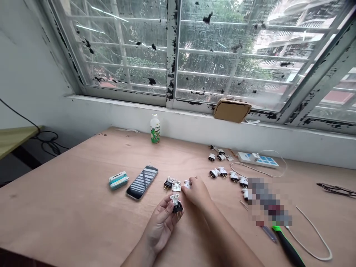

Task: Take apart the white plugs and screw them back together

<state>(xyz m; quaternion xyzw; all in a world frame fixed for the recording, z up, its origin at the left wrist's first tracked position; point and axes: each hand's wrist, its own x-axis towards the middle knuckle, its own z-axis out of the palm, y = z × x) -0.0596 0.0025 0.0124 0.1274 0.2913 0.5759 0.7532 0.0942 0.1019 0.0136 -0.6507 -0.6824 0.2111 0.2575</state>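
Observation:
My left hand (161, 222) holds a small plug (176, 204) with a white top and black body, prongs pointing down, just above the wooden table (83, 200). My right hand (198, 192) rests on the table beyond it, fingertips on a white plug cover (187, 184). Another white cover (176, 186) and a black-and-white plug (168, 183) lie just left of that hand.
A phone (142, 181) and a small teal-and-white box (118, 180) lie to the left. Several white plugs (222, 171) sit to the right, near a power strip (258, 159) and white cord (311, 237). A green-handled screwdriver (287, 246) lies front right. A bottle (155, 128) stands by the wall.

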